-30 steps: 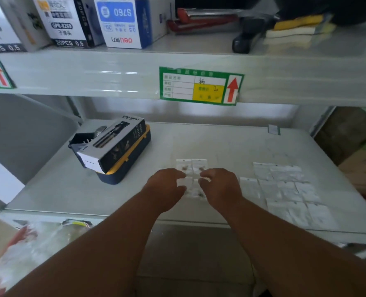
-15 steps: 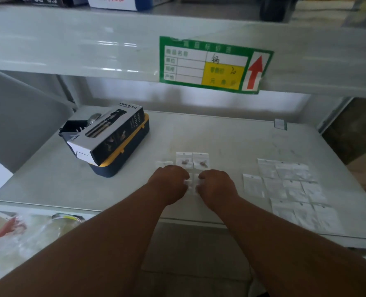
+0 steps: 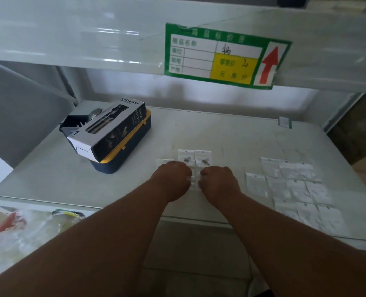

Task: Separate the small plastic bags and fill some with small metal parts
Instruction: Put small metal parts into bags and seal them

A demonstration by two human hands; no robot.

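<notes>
My left hand [image 3: 171, 181] and my right hand [image 3: 218, 183] are close together over the middle of the shelf, both pinching a small clear plastic bag [image 3: 195, 182] between them. Just beyond my knuckles lie two small bags with metal parts inside, the left filled bag [image 3: 186, 157] and the right filled bag [image 3: 203, 159], side by side. Another small bag [image 3: 163, 162] peeks out past my left hand. Several empty clear bags [image 3: 293, 185] are spread in rows to the right. My fingers hide most of the bag that I hold.
A spray bottle box [image 3: 111, 131] rests on a blue and yellow case [image 3: 132, 151] at the back left of the white shelf [image 3: 231, 133]. An upper shelf edge with a green price label [image 3: 224, 56] hangs overhead. Plastic-wrapped goods [image 3: 23, 230] lie below at left.
My head has moved closer to the shelf. My hands have drawn together and slightly toward me, closing on a small bag between them.
</notes>
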